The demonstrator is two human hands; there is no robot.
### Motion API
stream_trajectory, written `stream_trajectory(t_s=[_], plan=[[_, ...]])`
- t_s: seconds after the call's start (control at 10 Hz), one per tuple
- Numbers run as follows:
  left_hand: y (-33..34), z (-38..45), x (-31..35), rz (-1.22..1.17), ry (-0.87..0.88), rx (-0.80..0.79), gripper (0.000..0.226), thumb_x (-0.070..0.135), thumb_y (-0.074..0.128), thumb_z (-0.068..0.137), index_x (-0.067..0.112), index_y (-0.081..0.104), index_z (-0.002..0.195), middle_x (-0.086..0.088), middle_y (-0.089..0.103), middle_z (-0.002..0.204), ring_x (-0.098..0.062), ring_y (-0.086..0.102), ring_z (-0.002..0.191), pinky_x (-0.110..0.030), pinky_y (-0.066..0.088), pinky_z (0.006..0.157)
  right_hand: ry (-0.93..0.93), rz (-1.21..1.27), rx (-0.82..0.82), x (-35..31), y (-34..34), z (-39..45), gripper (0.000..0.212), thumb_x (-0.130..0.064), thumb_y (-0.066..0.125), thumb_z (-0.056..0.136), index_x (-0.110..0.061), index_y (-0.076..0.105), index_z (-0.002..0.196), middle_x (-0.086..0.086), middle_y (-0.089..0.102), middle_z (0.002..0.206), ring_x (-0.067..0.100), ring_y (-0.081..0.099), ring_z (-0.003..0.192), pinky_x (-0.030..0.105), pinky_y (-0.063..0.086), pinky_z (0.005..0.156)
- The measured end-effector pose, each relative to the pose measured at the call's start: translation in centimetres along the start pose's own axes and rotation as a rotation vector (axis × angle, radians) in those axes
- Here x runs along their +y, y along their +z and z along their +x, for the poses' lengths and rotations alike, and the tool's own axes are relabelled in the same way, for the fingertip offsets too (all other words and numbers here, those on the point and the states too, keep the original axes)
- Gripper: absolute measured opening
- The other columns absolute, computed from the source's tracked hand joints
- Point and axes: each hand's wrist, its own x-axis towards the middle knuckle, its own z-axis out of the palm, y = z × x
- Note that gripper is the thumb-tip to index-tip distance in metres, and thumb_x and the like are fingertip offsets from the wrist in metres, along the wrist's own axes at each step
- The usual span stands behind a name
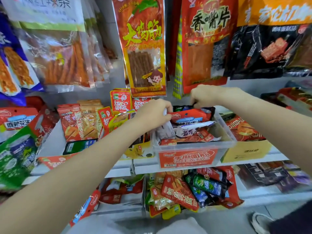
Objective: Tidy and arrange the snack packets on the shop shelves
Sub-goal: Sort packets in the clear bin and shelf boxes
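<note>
A clear plastic bin (226, 132) with a red label stands on the middle shelf, filled with mixed snack packets. My left hand (152, 114) reaches into its left side and grips a pale white packet (164, 128) at the top. A red packet (187, 115) stands on edge just right of that hand. My right hand (205, 95) hovers over the bin's back edge with fingers curled, pinching the top of a dark packet (208, 109) there.
Orange and red packets (81, 122) stand in rows left of the bin. Large bags (145, 48) hang above the shelf. The lower shelf holds a loose heap of packets (190, 190). A yellow box (244, 151) sits right of the bin. A shoe (260, 222) shows at bottom right.
</note>
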Motion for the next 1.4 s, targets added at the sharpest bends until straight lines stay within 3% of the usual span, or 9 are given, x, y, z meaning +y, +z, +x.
stream_trajectory(t_s=[0.2, 0.4, 0.6, 0.8, 0.9, 1.0, 1.2, 1.3, 1.4], plan=[[0.3, 0.0, -0.8, -0.008, -0.029, 0.028, 0.012, 0.023, 0.056, 0.089, 0.015, 0.062, 0.096, -0.002, 0.056, 0.093, -0.015, 0.053, 0.074, -0.028, 0.036, 0.061, -0.119, 0.39, 0.229, -0.6, -3.1, -3.9, 0.03, -0.039, 0.067, 0.08, -0.016, 0.07, 0.099, -0.008, 0.06, 0.089, 0.009, 0.053, 0.082, 0.019, 0.035, 0.075], [0.5, -3.4, 0.4, 0.117, 0.098, 0.347, 0.041, 0.043, 0.056, 0.087, 0.023, 0.05, 0.122, 0.003, 0.054, 0.123, -0.02, 0.046, 0.115, -0.034, 0.032, 0.094, 0.004, -0.002, 0.324, -2.6, -0.4, -4.7, 0.019, -0.022, 0.057, 0.09, -0.015, 0.068, 0.103, 0.009, 0.061, 0.107, 0.029, 0.05, 0.105, 0.037, 0.044, 0.072], [1.9, -7.0, -1.3, 0.086, 0.15, 0.078, 0.029, 0.048, 0.051, 0.088, 0.031, 0.064, 0.108, 0.009, 0.033, 0.143, -0.016, 0.022, 0.132, -0.038, 0.019, 0.106, 0.228, 0.174, 0.8, -3.3, -4.6, -6.0, 0.026, -0.017, 0.043, 0.095, -0.003, 0.062, 0.107, 0.02, 0.064, 0.101, 0.038, 0.051, 0.098, 0.042, 0.039, 0.08], [1.3, -8.2, -0.9, -0.233, 0.071, 0.358, 0.041, 0.036, 0.064, 0.084, 0.02, 0.056, 0.121, 0.0, 0.038, 0.142, -0.019, 0.03, 0.132, -0.037, 0.023, 0.109, 0.051, 0.366, 1.066, -7.5, -9.5, -10.1, 0.029, -0.019, 0.036, 0.094, 0.001, 0.055, 0.105, 0.019, 0.062, 0.079, 0.037, 0.055, 0.07, 0.04, 0.039, 0.064], [-2.0, -11.4, -2.7, -0.731, -0.063, 0.499, 0.054, 0.021, 0.064, 0.086, 0.019, 0.038, 0.133, 0.004, 0.038, 0.132, -0.01, 0.039, 0.122, -0.024, 0.039, 0.1, -0.173, 0.477, 1.066, -13.1, -11.6, -10.4, 0.028, -0.014, 0.04, 0.091, 0.004, 0.059, 0.102, 0.006, 0.059, 0.075, 0.005, 0.044, 0.064, 0.022, 0.031, 0.06], [-5.3, -16.1, -6.3, -1.118, -0.13, 0.632, 0.066, 0.009, 0.063, 0.085, 0.03, 0.026, 0.135, 0.006, 0.043, 0.131, 0.001, 0.05, 0.11, -0.017, 0.046, 0.088, -0.335, 0.576, 0.928, -19.5, -12.6, -8.3, 0.024, -0.014, 0.046, 0.092, 0.002, 0.06, 0.102, 0.006, 0.061, 0.076, 0.004, 0.046, 0.063, 0.014, 0.033, 0.057], [-8.7, -26.5, -16.8, -1.063, -0.28, 0.822, 0.04, 0.007, 0.061, 0.086, 0.025, 0.041, 0.117, 0.003, 0.057, 0.109, 0.005, 0.063, 0.082, -0.015, 0.052, 0.068, -0.496, 0.907, 0.329, -31.0, -13.3, -2.9, 0.048, -0.012, 0.069, 0.081, -0.018, 0.047, 0.122, -0.008, 0.057, 0.107, -0.001, 0.057, 0.089, 0.019, 0.051, 0.08], [-9.4, -30.0, -21.4, -0.939, -0.35, 0.78, 0.036, 0.008, 0.061, 0.086, 0.029, 0.043, 0.109, -0.002, 0.056, 0.117, -0.014, 0.058, 0.104, -0.034, 0.055, 0.081, -0.459, 0.78, 0.385, -36.1, -12.5, -0.6, 0.051, -0.003, 0.068, 0.079, -0.012, 0.048, 0.125, -0.004, 0.052, 0.111, 0.011, 0.056, 0.092, 0.015, 0.048, 0.074], [-10.2, -32.3, -25.0, -0.694, -0.403, 0.782, 0.026, 0.005, 0.058, 0.088, 0.022, 0.046, 0.105, 0.012, 0.058, 0.089, 0.0, 0.058, 0.075, -0.024, 0.047, 0.067, -0.467, 0.849, 0.501, -39.7, -12.3, 0.8, 0.042, 0.005, 0.059, 0.084, -0.007, 0.05, 0.124, -0.002, 0.048, 0.109, -0.003, 0.051, 0.076, 0.007, 0.048, 0.061]])
